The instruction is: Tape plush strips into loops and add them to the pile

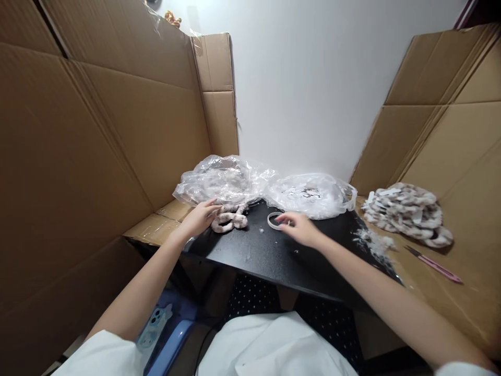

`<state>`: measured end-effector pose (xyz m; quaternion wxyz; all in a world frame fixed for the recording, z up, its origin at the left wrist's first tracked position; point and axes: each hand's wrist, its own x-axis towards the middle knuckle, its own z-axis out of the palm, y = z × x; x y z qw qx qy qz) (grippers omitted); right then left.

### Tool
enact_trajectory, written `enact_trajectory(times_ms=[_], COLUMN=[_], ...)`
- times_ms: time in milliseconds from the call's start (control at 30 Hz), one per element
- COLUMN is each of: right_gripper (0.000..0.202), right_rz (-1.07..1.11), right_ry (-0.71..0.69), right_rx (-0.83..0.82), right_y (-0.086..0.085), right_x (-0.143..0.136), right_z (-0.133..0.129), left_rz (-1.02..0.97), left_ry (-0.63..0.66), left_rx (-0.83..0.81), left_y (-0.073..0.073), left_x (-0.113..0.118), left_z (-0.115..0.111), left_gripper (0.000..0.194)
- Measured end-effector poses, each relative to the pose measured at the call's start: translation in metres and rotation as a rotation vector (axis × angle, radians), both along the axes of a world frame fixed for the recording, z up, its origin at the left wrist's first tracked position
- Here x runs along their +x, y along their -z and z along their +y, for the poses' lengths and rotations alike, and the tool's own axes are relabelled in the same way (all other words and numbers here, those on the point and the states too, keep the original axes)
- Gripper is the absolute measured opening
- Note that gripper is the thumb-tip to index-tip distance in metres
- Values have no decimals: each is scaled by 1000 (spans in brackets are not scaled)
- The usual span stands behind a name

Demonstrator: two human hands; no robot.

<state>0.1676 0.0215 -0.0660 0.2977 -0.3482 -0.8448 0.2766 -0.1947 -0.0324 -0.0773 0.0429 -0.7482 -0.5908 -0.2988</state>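
On the black table, fluffy white-and-brown plush loops (234, 222) lie beside my left hand (201, 216). That hand's fingers are stretched out at the left edge of the plush and touch it or hover just over it. My right hand (299, 228) has its fingers bent round the right side of a thin white ring (270, 222), just above the tabletop. Whether the ring is a closed hoop is hidden by the fingers. Behind my left hand sits a clear plastic bag (219, 180) of fluffy material. A white plastic bag (313, 196) with dark print lies behind my right hand.
At right, a pile of plush loops with white tags (407, 211) rests on cardboard, near loose fluff (373, 244) and a pink-handled cutting tool (434, 265). Tall cardboard panels (129, 104) stand on both sides. The black table's front edge (270, 277) is close to my body.
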Motion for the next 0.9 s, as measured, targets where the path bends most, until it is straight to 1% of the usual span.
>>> enact_trajectory(times_ms=[33, 67, 100, 133, 167, 200, 267, 300, 367, 467, 567, 633, 700, 767, 833, 900], right_gripper=[28, 37, 44, 45, 42, 33, 13, 9, 16, 22, 22, 21, 19, 19, 20, 20], right_rz=[-6, -17, -33, -61, -110, -155, -183, -171, -124, 40, 372, 440, 422, 411, 416, 421], right_ry=[-79, -99, -66, -11, 50, 95, 121, 120, 119, 101, 8, -50, -75, -73, -70, -53], right_rx=[-37, -23, 10, 32, 31, 25, 8, 1, -1, -38, -244, -408, -517, -560, -577, -589], right_y=[7, 13, 17, 20, 21, 20, 14, 9, -7, -43, -84, -105, -118, -123, -123, -119], right_x=[-31, -59, -85, -106, -123, -136, -151, -154, -153, -141, -122, -106, -89, -73, -60, -49], right_z=[-5, -9, -10, -10, -9, -7, 0, 5, 14, 28, 37, 38, 36, 33, 30, 29], left_rz=[-19, -31, -37, -36, -30, -21, 5, 17, 19, -88, -308, -459, -571, -608, -651, -780], left_ry=[-7, -20, -31, -36, -39, -42, -48, -47, -27, 3, -3, 57, 191, 359, 496, 572], left_rx=[8, 13, 16, 15, 11, 5, -5, -2, 26, 112, 206, 205, 109, -62, -273, -497], left_y=[-5, -11, -17, -24, -29, -34, -40, -42, -45, -51, -64, -76, -86, -91, -92, -87], left_x=[-5, -10, -13, -15, -17, -18, -16, -15, -8, 8, 30, 46, 64, 85, 107, 128], left_z=[4, 9, 13, 16, 19, 20, 19, 17, 13, 8, 10, 15, 22, 28, 34, 37], left_gripper=[40, 40, 41, 40, 40, 39, 35, 34, 33, 35, 40, 45, 51, 53, 51, 45])
